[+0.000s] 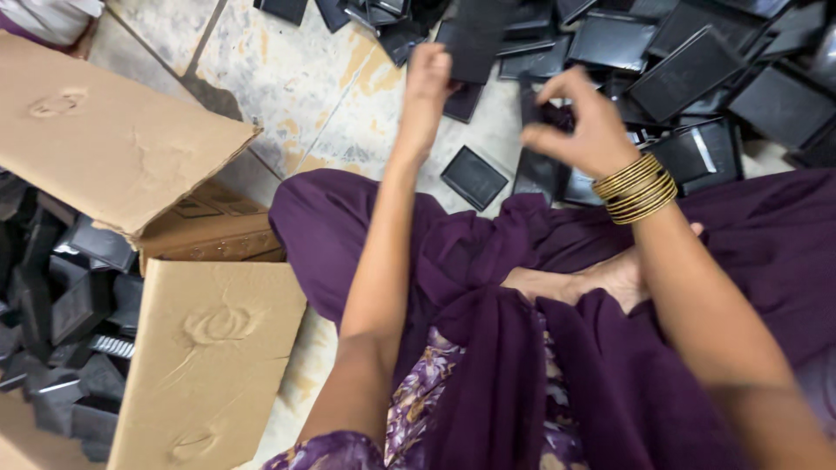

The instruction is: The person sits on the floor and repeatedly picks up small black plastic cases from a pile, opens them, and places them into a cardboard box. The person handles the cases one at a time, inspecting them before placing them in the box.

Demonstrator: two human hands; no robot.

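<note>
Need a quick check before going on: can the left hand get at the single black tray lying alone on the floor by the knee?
Probably yes: the black tray lies uncovered on bare floor just right of the left hand, which already holds another black piece.

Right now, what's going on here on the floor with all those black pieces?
A person in purple clothing sits on a stone floor. The left hand holds up a flat black rectangular plastic piece, while the right hand, gold bangles on its wrist, pinches something dark that is hard to make out. A heap of similar black trays lies ahead, and an open brown cardboard box at the left holds more.
</note>
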